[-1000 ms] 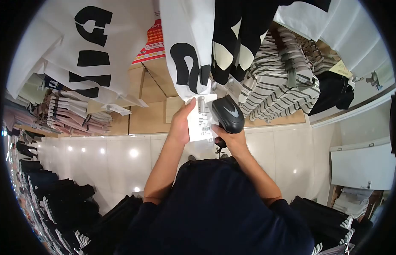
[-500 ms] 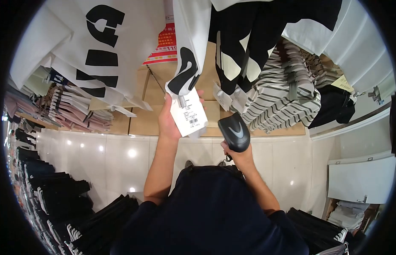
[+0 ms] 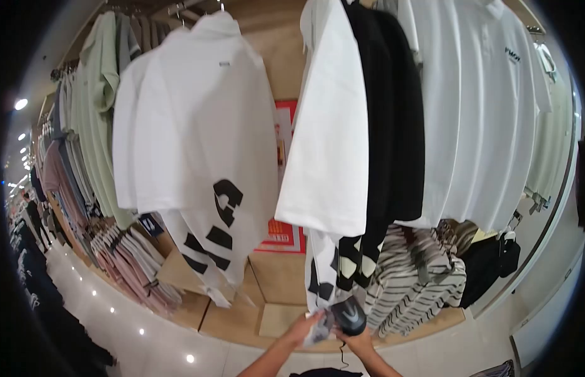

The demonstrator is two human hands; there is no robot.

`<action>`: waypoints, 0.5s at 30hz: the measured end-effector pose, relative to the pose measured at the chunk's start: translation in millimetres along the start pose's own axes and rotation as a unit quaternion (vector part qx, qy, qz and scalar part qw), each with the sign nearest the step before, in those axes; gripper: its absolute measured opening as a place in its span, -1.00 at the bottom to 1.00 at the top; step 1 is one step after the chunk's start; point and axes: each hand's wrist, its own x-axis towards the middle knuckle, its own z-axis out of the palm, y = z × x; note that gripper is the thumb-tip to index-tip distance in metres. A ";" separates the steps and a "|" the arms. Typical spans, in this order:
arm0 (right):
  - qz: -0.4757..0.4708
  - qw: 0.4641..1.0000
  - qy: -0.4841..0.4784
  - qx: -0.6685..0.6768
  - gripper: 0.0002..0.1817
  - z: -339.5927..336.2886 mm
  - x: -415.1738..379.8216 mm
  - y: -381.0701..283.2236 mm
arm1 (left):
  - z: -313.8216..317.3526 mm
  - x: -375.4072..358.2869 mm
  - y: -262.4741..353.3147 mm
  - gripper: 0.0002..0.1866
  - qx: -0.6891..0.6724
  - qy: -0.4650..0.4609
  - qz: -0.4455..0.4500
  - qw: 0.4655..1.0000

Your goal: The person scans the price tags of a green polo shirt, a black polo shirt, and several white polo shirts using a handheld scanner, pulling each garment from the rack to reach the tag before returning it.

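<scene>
My left hand [image 3: 301, 329] is closed on a blurred hang tag [image 3: 320, 330] with a greyish, see-through look, at the hem of the hanging clothes. My right hand [image 3: 359, 342] grips a black barcode scanner [image 3: 349, 318], its head up close beside the tag; a thin dark cord hangs below. Above both hands hang a white shirt [image 3: 327, 144] with a black-patterned lower part and black shirts [image 3: 393, 119] with pale patches underneath. What is printed on the tag cannot be read.
A large white shirt [image 3: 198, 119] with black lettering hangs at left, more white shirts [image 3: 475, 125] at right. Striped garments [image 3: 412, 283] hang low beside my right hand. A red sign [image 3: 284, 235] is behind the clothes. Far left, a person [image 3: 35, 217] stands in the aisle.
The view has tilted up, showing the upper clothes and putting my hands lower in frame. My two hands have come together, with the scanner now right beside the tag.
</scene>
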 end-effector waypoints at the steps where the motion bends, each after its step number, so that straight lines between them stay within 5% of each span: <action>1: 0.010 0.998 -0.006 -0.066 -0.40 1.2 1.2 0.7 | -1.8 10.6 -15.6 -0.55 0.020 -0.001 0.022 1.000; 2: -0.077 0.996 0.001 -0.055 -0.37 7.1 6.7 -0.2 | -0.9 16.2 -22.7 -0.54 0.045 -0.015 0.047 0.998; 7: -0.039 0.999 -0.010 0.004 -0.41 11.0 1.0 -20.5 | -12.8 29.3 -35.8 -0.54 0.214 -0.096 0.169 0.957; 8: -0.031 0.999 0.000 0.006 -0.40 13.0 -0.6 -24.1 | -8.0 17.6 -21.9 -0.55 0.288 -0.061 0.135 0.946; 11: -0.060 0.998 0.022 -0.003 -0.50 12.2 7.2 42.4 | 4.0 0.6 -2.6 -0.57 0.281 -0.080 0.197 0.936; 15: -0.047 0.998 0.041 -0.006 -0.49 6.7 5.4 59.7 | -11.6 23.9 -21.0 -0.56 0.285 -0.098 0.160 0.940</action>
